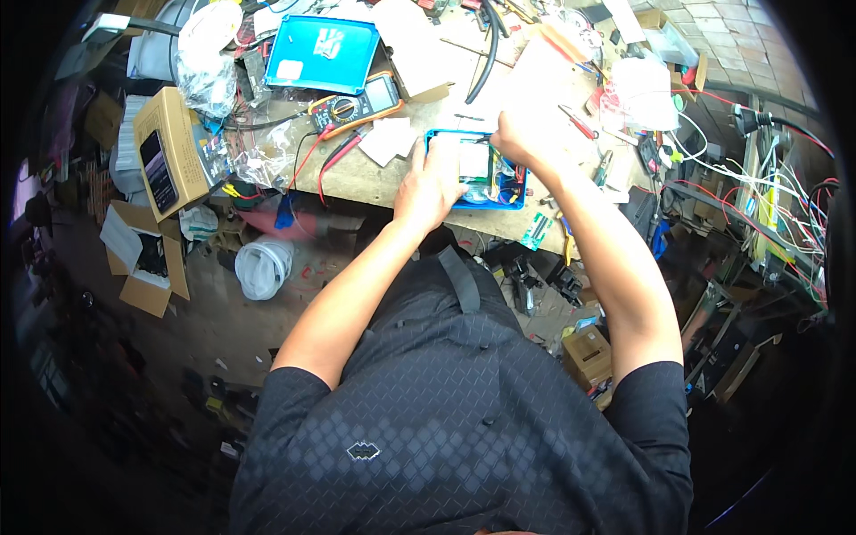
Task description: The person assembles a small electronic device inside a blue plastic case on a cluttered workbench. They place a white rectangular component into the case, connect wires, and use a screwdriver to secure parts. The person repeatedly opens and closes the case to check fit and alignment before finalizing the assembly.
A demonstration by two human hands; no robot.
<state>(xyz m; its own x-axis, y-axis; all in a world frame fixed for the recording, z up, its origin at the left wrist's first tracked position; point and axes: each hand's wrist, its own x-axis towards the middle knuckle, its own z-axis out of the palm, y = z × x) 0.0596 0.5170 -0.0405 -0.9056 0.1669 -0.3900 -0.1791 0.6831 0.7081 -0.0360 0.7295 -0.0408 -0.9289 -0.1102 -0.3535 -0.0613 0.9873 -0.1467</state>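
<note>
At the table's near edge sits an open blue plastic box (499, 207). Inside it are a pale rectangular module (475, 162) with a green edge and several coloured wires on its right side. My left hand (431, 189) grips the box's left side, the thumb reaching over the near rim. Over the far right corner, my right hand (517, 143) is closed with the fingers bunched; whatever is in them is hidden. A flat blue lid-like tray (323, 55) lies farther back on the left.
An orange-edged multimeter (348, 107) with red and black probes lies left of the box. A green circuit board (538, 230) and yellow-handled pliers (568, 241) are at the near right edge. Loose wires (731, 192) hang at the right; a white bucket (264, 267) stands on the floor.
</note>
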